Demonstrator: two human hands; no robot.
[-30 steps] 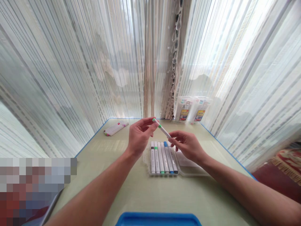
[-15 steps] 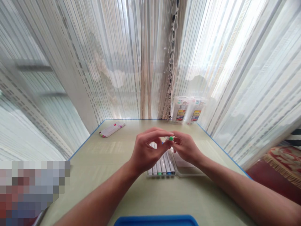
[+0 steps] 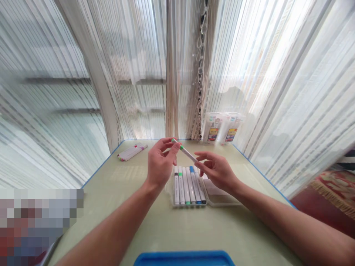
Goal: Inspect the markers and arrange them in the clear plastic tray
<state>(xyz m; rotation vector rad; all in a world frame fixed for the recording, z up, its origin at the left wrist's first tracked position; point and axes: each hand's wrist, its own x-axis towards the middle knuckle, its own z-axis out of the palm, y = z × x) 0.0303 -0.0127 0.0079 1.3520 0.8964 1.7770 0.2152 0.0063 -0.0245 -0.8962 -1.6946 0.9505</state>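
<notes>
A white marker [image 3: 188, 153] with a green cap end slants above the table, between my two hands. My left hand [image 3: 159, 166] pinches it near the green end, which points up and to the left. At the lower white end, the thumb and fingers of my right hand [image 3: 220, 170] close on the tip. Below them lies an open clear plastic case [image 3: 190, 206], its lid [image 3: 226, 202] folded out to the right. Several white markers [image 3: 183, 188] rest side by side in the case, with black, green and blue ends showing.
A few loose markers [image 3: 132, 152] lie together at the table's far left. Two clear packages [image 3: 213, 129] with labels stand at the back right, before the curtains [image 3: 138, 74]. A blue tray edge [image 3: 184, 255] shows at the near side of the table [image 3: 119, 207].
The marker has turned from pointing its green end toward me to slanting up-left, its length now visible. My left hand has moved left and up, uncovering the case of markers.
</notes>
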